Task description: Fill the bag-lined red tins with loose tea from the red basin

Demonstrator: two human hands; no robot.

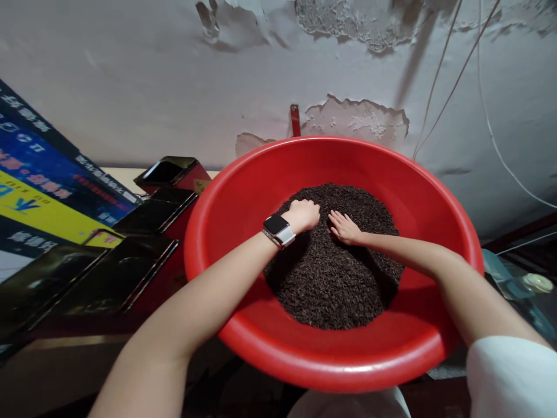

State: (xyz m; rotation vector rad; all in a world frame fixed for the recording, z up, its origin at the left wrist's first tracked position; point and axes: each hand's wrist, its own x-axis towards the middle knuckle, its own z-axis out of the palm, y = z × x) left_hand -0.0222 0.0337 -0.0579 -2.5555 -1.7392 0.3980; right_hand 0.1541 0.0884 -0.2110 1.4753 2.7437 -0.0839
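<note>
A large red plastic basin [278,354] holds a wide heap of small, dark, elongated pieces [339,284] that look like sunflower seeds. My left hand [305,215], with a smartwatch [277,226] on its wrist, rests on the upper left part of the heap. Its fingers curl down, so whatever they hold is hidden. Just to the right of it, my right hand [345,227] lies palm down on the heap with its fingers spread. The hands are a short gap apart, and both forearms reach in over the basin's rim.
Dark glossy boxes [159,212] stand left of the basin, beside a printed blue and yellow panel [56,180]. Behind is a wall with peeling paint [130,75]. Thin cables [483,98] hang at the right, above a bluish container [505,273].
</note>
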